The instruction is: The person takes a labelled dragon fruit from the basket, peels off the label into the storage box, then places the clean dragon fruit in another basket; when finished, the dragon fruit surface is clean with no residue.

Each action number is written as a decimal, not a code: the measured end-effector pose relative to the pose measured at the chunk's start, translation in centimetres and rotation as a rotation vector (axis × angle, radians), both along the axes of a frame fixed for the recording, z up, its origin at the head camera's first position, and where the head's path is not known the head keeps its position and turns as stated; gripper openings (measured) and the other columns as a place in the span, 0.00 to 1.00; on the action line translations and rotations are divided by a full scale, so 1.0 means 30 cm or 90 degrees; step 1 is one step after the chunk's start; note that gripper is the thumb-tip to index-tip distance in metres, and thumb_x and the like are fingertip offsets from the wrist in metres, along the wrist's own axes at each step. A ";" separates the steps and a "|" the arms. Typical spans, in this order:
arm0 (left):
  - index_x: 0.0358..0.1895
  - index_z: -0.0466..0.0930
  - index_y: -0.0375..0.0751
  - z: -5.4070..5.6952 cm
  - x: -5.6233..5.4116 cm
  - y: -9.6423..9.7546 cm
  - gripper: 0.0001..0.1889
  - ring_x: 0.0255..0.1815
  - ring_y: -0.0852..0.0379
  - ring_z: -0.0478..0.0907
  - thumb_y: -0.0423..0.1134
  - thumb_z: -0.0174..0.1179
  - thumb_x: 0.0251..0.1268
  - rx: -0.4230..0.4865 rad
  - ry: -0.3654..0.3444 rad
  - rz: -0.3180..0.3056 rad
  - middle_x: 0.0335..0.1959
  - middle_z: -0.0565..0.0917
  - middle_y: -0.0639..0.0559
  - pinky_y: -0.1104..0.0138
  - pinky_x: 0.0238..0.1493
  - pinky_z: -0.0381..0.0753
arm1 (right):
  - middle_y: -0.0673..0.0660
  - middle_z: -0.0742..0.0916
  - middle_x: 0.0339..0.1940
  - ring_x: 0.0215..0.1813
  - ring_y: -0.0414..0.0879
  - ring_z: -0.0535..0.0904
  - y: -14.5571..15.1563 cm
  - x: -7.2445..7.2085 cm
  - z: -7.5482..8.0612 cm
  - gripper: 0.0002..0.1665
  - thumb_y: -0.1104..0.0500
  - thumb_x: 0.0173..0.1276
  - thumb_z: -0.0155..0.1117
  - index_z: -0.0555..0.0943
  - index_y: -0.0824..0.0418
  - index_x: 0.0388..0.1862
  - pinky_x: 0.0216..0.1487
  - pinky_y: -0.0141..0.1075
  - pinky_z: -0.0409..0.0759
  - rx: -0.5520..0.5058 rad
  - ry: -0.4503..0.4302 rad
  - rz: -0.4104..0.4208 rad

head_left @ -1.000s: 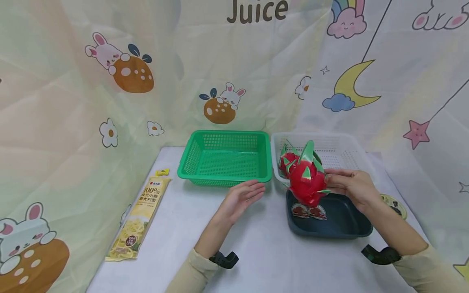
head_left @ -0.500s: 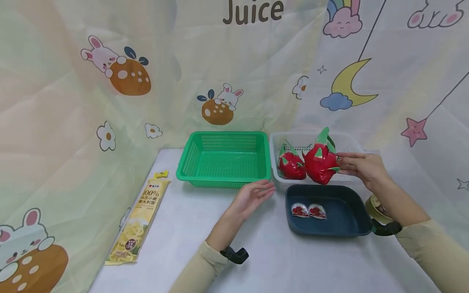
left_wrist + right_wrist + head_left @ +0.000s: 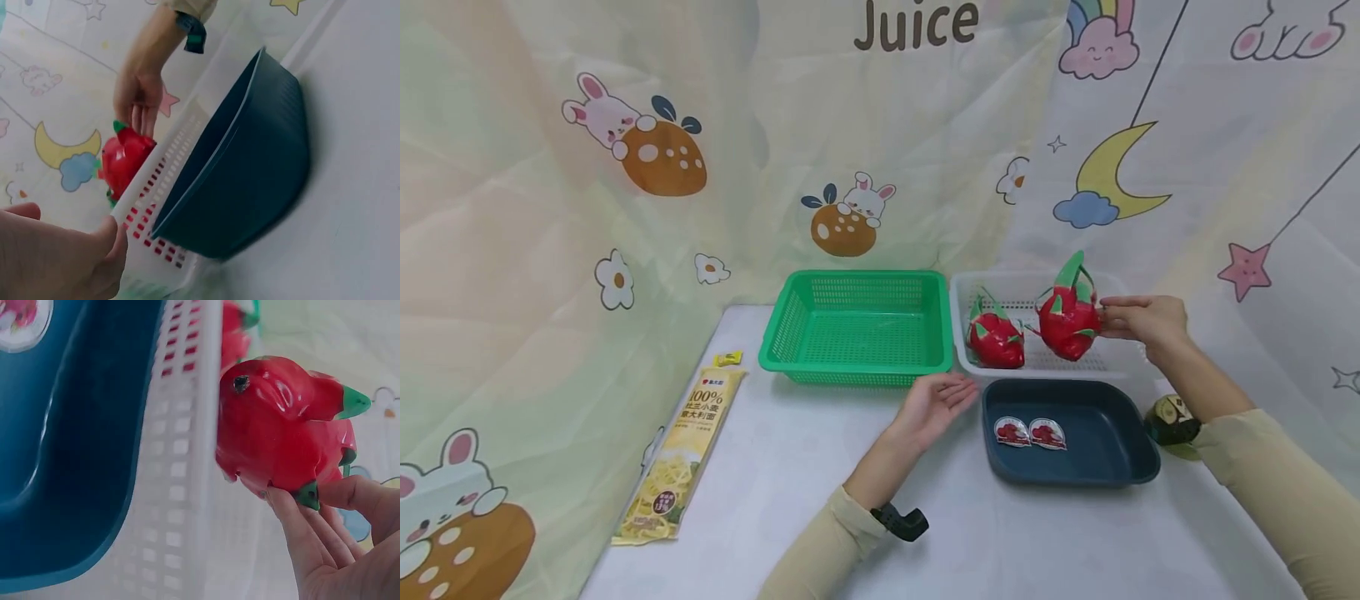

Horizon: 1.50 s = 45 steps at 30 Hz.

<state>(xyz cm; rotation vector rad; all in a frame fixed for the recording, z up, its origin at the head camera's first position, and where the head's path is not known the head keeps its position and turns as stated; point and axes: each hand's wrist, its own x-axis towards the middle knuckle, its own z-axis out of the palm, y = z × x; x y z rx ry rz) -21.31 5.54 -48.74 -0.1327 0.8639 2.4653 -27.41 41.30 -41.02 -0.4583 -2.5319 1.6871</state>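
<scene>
Over the white basket (image 3: 1052,372), my right hand (image 3: 1148,321) pinches a red dragon fruit (image 3: 1069,321) with green leaf tips, thumb and fingers at its side. In the right wrist view this dragon fruit (image 3: 275,431) shows beyond the basket's perforated wall (image 3: 209,487). A second dragon fruit (image 3: 997,342) lies at the left end inside the same basket. My left hand (image 3: 936,408) holds nothing; its fingers are relaxed, above the table between the green basket (image 3: 865,368) and the dark blue box (image 3: 1105,475). The left wrist view shows the left hand (image 3: 62,250) near the white basket.
Inside the blue box lie two round badges (image 3: 1012,432) with red pictures. A can (image 3: 1172,411) stands right of the box, partly behind the right forearm. At the left lie a spaghetti pack (image 3: 681,458) and a small yellow packet (image 3: 727,359). A printed cloth hangs behind.
My right hand has carried the dragon fruit back and to the right, from above the blue box to over the white basket. The left hand has shifted right.
</scene>
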 end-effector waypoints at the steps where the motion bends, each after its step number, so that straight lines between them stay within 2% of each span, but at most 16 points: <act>1: 0.74 0.55 0.18 -0.001 0.000 0.007 0.31 0.79 0.30 0.60 0.28 0.52 0.71 0.008 -0.011 0.007 0.74 0.63 0.23 0.52 0.79 0.64 | 0.54 0.92 0.45 0.33 0.32 0.89 -0.003 -0.008 -0.007 0.32 0.54 0.80 0.62 0.72 0.73 0.73 0.43 0.34 0.88 0.009 -0.001 -0.008; 5: 0.71 0.60 0.19 -0.003 0.002 0.031 0.30 0.77 0.31 0.65 0.29 0.54 0.69 0.023 -0.043 0.046 0.71 0.68 0.25 0.53 0.77 0.67 | 0.71 0.85 0.62 0.34 0.34 0.89 -0.016 -0.036 -0.036 0.30 0.54 0.79 0.63 0.75 0.73 0.70 0.43 0.33 0.88 0.041 -0.007 -0.019; 9: 0.70 0.62 0.21 -0.006 0.004 0.052 0.28 0.73 0.33 0.71 0.30 0.53 0.69 0.026 -0.051 0.078 0.68 0.73 0.27 0.52 0.75 0.70 | 0.76 0.81 0.65 0.34 0.36 0.90 -0.010 -0.051 -0.055 0.30 0.53 0.79 0.63 0.76 0.74 0.69 0.43 0.33 0.88 0.062 -0.011 -0.022; 17: 0.71 0.66 0.23 -0.009 0.003 0.069 0.28 0.71 0.35 0.74 0.32 0.53 0.71 0.039 -0.045 0.082 0.67 0.76 0.30 0.52 0.75 0.71 | 0.77 0.81 0.64 0.36 0.40 0.91 0.015 -0.072 -0.084 0.30 0.53 0.78 0.64 0.77 0.74 0.68 0.42 0.36 0.88 0.096 -0.018 -0.020; 24: 0.71 0.68 0.23 -0.013 0.007 0.066 0.27 0.69 0.38 0.76 0.33 0.51 0.72 0.039 -0.046 0.086 0.69 0.75 0.30 0.54 0.75 0.71 | 0.78 0.83 0.59 0.46 0.57 0.91 -0.007 -0.092 -0.143 0.26 0.55 0.77 0.66 0.80 0.74 0.62 0.40 0.39 0.90 0.144 -0.017 0.027; 29: 0.69 0.69 0.23 -0.013 0.016 0.060 0.26 0.69 0.38 0.77 0.33 0.53 0.71 0.052 -0.056 0.086 0.68 0.76 0.30 0.54 0.75 0.71 | 0.77 0.85 0.56 0.41 0.55 0.90 -0.024 -0.095 -0.164 0.25 0.56 0.77 0.66 0.81 0.74 0.61 0.36 0.37 0.89 0.170 -0.033 0.051; 36: 0.69 0.69 0.24 -0.016 0.024 0.060 0.26 0.70 0.38 0.76 0.33 0.52 0.72 0.062 -0.055 0.084 0.70 0.74 0.30 0.55 0.75 0.71 | 0.79 0.83 0.58 0.50 0.63 0.89 -0.033 -0.095 -0.177 0.26 0.57 0.78 0.63 0.77 0.76 0.65 0.52 0.54 0.87 0.200 -0.013 0.121; 42: 0.68 0.70 0.24 -0.013 0.021 0.054 0.25 0.71 0.38 0.75 0.32 0.52 0.71 0.059 -0.057 0.078 0.67 0.78 0.32 0.55 0.74 0.71 | 0.80 0.80 0.62 0.59 0.69 0.84 -0.025 -0.067 -0.166 0.31 0.54 0.80 0.60 0.72 0.78 0.69 0.57 0.54 0.84 0.190 -0.035 0.142; 45: 0.69 0.69 0.23 -0.003 0.023 0.042 0.25 0.72 0.38 0.74 0.31 0.52 0.71 0.051 -0.062 0.076 0.66 0.77 0.31 0.55 0.75 0.70 | 0.80 0.80 0.63 0.61 0.70 0.82 -0.027 -0.044 -0.148 0.34 0.50 0.79 0.62 0.72 0.77 0.70 0.56 0.52 0.86 0.209 -0.030 0.139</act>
